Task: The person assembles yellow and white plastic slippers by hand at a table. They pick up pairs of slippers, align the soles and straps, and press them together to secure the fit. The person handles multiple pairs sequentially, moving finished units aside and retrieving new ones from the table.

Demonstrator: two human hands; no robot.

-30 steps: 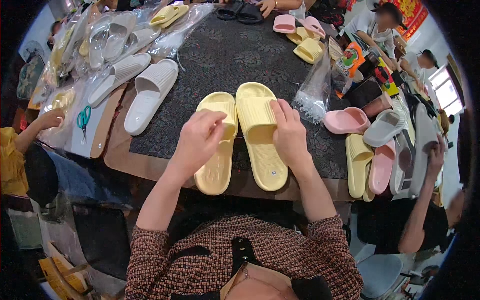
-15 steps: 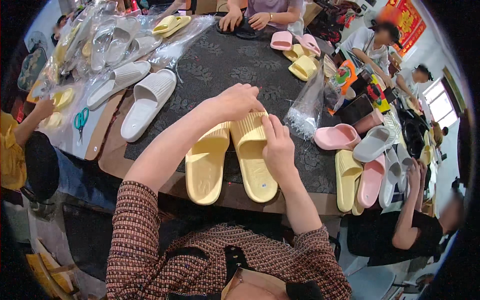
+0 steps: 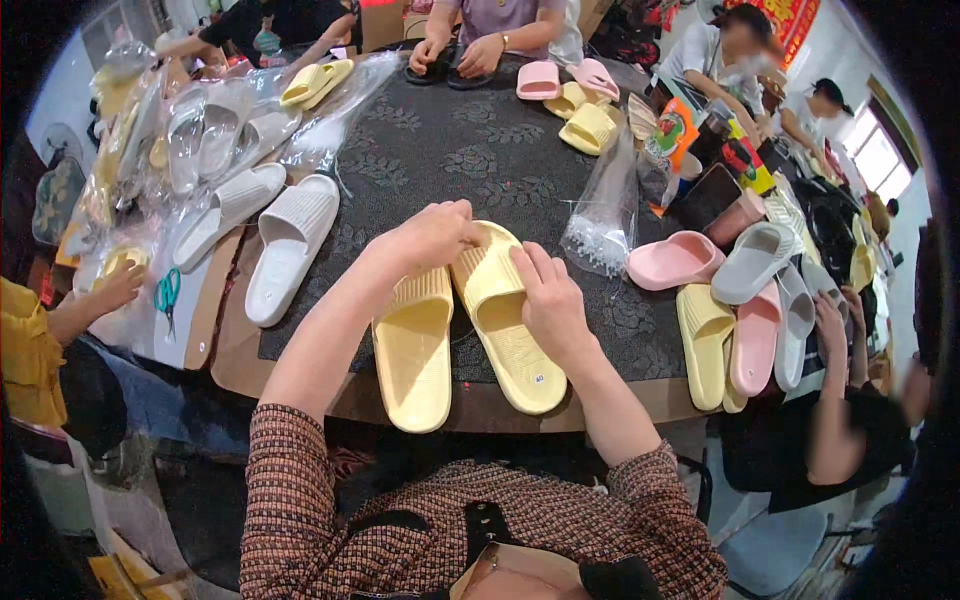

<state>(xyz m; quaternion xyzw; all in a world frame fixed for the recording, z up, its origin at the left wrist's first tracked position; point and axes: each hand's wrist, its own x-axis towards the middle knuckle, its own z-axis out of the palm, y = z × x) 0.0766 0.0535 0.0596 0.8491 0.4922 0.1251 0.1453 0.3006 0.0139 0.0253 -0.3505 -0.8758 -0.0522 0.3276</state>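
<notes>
Two yellow slide slippers lie side by side at the table's near edge, heels toward me. My right hand [image 3: 552, 305] is closed around the side of the right slipper [image 3: 522, 358], by its ribbed strap. My left hand [image 3: 437, 237] is closed at that slipper's toe, its fingers bent down against the strap's front edge. Whatever its fingertips pinch is hidden. Beneath my left wrist rests the left slipper [image 3: 415, 355], which neither hand grips. A small round sticker [image 3: 540, 379] marks the right slipper's heel.
Grey slippers [image 3: 292, 248] and teal scissors [image 3: 168, 295] lie left, near plastic-bagged slippers [image 3: 215, 130]. To the right are a pink slipper [image 3: 675, 261], other slippers and a clear bag of white fasteners [image 3: 600, 240]. Co-workers sit around the dark patterned tablecloth [image 3: 470, 160]; one handles black slippers [image 3: 472, 78].
The right slipper has turned slightly, its heel swinging right. My left hand has come down onto its toe. The whole view has shifted a little. The co-worker's hands opposite have moved apart.
</notes>
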